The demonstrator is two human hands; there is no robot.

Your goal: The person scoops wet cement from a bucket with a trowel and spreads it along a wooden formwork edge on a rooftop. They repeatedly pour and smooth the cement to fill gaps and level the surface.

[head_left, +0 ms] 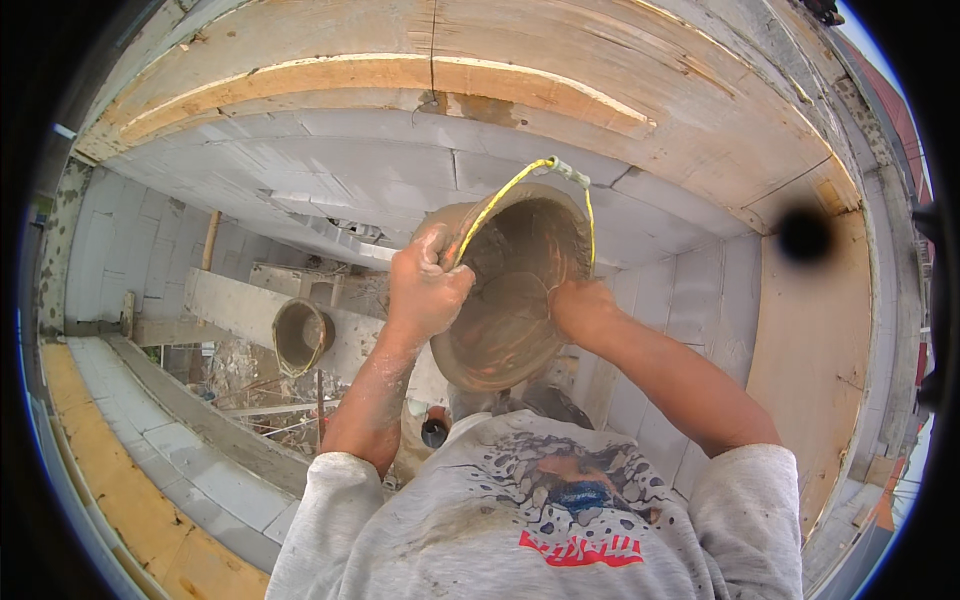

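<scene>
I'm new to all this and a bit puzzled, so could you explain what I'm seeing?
There's no machine here: a person works bare-handed, filmed by a wide fisheye camera worn on the head, looking down, which bends straight edges. The left hand grips a smeared bucket by its rim; the right hand is at the opposite side, fingers partly hidden. The bucket's mouth faces the camera, and it has a yellow rope handle. At left, a second bucket sits by a pale plank. Grey block walls and wooden boards stand around.
</scene>
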